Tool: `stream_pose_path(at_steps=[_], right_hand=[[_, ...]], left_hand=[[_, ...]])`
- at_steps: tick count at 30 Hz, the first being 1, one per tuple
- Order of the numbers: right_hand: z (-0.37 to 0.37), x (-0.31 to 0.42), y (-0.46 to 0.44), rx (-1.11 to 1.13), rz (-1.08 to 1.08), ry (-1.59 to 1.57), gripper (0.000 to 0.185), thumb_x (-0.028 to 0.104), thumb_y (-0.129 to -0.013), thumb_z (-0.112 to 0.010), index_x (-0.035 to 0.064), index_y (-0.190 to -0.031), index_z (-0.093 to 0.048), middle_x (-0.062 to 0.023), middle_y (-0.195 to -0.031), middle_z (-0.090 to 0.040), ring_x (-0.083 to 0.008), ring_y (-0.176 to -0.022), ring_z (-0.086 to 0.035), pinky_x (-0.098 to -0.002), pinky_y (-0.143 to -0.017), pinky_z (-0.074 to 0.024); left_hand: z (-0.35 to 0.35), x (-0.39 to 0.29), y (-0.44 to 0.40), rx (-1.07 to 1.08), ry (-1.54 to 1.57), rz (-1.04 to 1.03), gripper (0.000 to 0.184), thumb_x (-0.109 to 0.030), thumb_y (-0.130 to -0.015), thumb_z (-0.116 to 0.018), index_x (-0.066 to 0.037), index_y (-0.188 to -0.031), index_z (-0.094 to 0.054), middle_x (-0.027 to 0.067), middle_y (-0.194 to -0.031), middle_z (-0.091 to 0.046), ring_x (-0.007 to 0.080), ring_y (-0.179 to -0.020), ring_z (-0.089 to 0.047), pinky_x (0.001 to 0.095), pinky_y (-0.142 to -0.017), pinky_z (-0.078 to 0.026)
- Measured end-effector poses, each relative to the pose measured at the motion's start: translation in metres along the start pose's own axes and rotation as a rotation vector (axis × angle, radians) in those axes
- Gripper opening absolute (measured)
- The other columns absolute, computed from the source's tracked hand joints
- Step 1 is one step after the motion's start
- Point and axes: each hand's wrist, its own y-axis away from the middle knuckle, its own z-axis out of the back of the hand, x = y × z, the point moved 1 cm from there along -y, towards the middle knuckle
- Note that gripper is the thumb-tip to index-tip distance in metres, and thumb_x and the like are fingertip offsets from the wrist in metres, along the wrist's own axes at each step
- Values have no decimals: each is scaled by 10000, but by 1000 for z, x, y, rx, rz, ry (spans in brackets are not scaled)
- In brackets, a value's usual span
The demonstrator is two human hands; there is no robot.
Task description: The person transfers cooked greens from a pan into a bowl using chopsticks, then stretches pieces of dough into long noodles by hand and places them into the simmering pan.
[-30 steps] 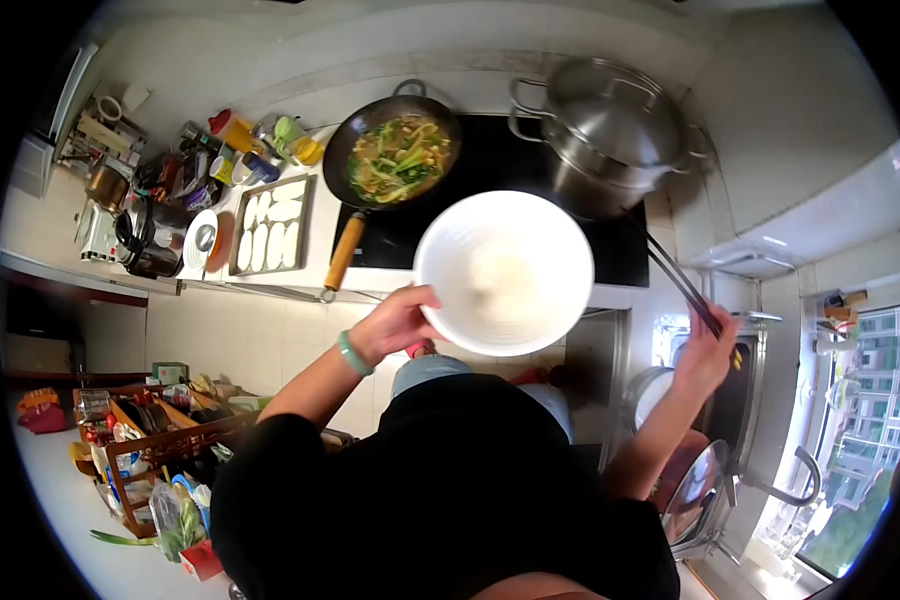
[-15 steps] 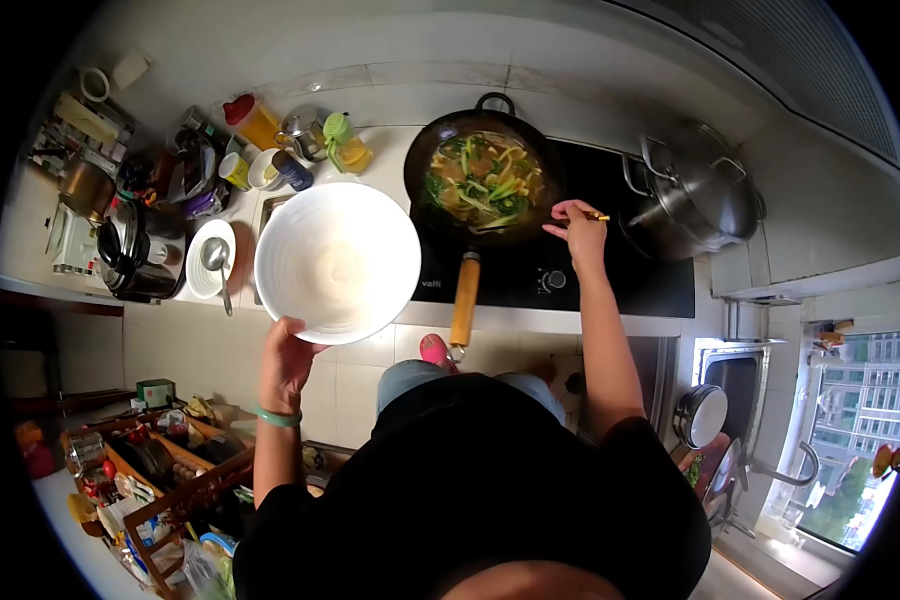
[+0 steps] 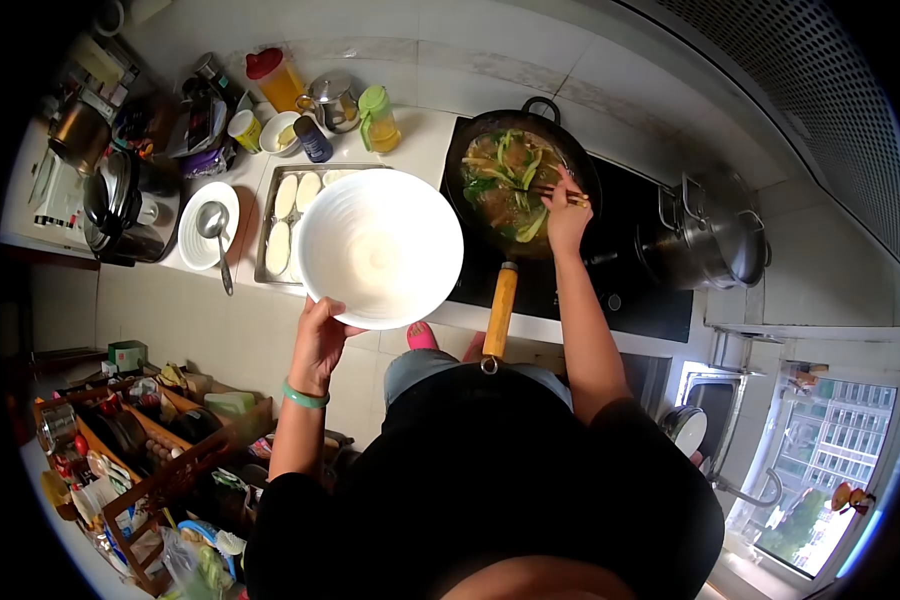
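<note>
Pale tiled wall backs the white table, which stretches ahead and leftward of the left fingers, while a black hob lies beneath and rightward of the right fingers. Well to the right of those stands a lidded steel pot. Directly under the right fingers sits the wok, its wooden handle pointing back beside the right forearm; an arm knocking that handle could jolt the pan and slop its liquid.

Ahead of the left fingers is the white bowl, raised and overlapping a metal tray in this view. Being gripped only at its near edge, it might tip forward if weight were added. Greens lie in liquid below and left of the right fingers; slick pieces could slide off the thin chopsticks, and splashes could scald skin so close.

The left fingers are closed on the bowl's edge, thumb over the rim, the others mostly hidden underneath. The right fingers are bent closed around the chopsticks; whether they brush the wok cannot be told.
</note>
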Motion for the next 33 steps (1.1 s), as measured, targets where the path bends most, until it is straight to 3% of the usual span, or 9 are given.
stream_pose_path(at_steps=[5,8,14,17,23,26,28,33], right_hand=[[18,-40,-41,-57,-104,-290,257,43,-904,-425,-24,-1086,-594,-136,-912,-590,-239,-774,-636,-344,-675,-578],[21,-40,-47,-73,-278,-366,223,33,-903,-422,-97,-1021,-560,-236,-963,-583,-328,-779,-649,-361,-624,-601],[19,-48,-57,-68,-352,-635,213,40,-901,-434,-140,-970,-523,-287,-1023,-537,-419,-787,-625,-458,-668,-601],[23,-52,-62,-66,-415,-700,220,53,-902,-443,-145,-959,-519,-301,-1021,-540,-447,-824,-614,-445,-680,-600],[39,-53,-65,-27,-489,-831,252,93,-903,-460,-117,-1037,-498,-347,-1023,-535,-478,-877,-594,-370,-701,-596],[44,-45,-66,-33,-464,-843,277,100,-908,-434,-108,-1087,-473,-362,-1033,-525,-485,-887,-589,-356,-707,-592],[48,-32,-64,-39,-460,-853,282,94,-906,-419,-111,-1094,-466,-363,-1041,-521,-491,-894,-584,-360,-715,-591],[63,-17,-66,-46,-413,-890,312,57,-885,-380,-112,-1142,-434,-356,-1050,-517,-513,-932,-559,-373,-753,-583]], left_hand=[[-2,3,-6,10,14,-3,588,-58,-740,-480,-4,-1298,-302,163,-1166,-484,282,-959,-604,370,-706,-591],[-2,4,-9,18,-1,-28,593,-55,-741,-478,-11,-1304,-296,167,-1166,-487,285,-965,-604,370,-703,-592],[-11,0,-8,18,-8,-56,593,-49,-741,-471,-11,-1305,-293,169,-1173,-485,290,-966,-605,378,-706,-591],[-11,0,-9,18,-25,-55,591,-47,-741,-467,-9,-1304,-292,171,-1173,-485,294,-972,-602,386,-718,-588],[-19,-1,-14,-4,-45,-73,596,-43,-741,-458,-23,-1312,-290,170,-1171,-482,293,-981,-595,392,-726,-582],[-25,-3,-21,32,-97,-77,575,-108,-762,-489,-32,-1303,-309,144,-1191,-476,262,-1017,-578,368,-763,-570],[-30,-3,-29,30,-43,-74,639,-64,-748,-451,-93,-1353,-251,154,-1182,-471,280,-953,-607,351,-696,-584],[-41,-4,-46,90,-80,-90,667,-65,-751,-440,-99,-1375,-207,155,-1196,-449,289,-856,-635,315,-664,-587]])
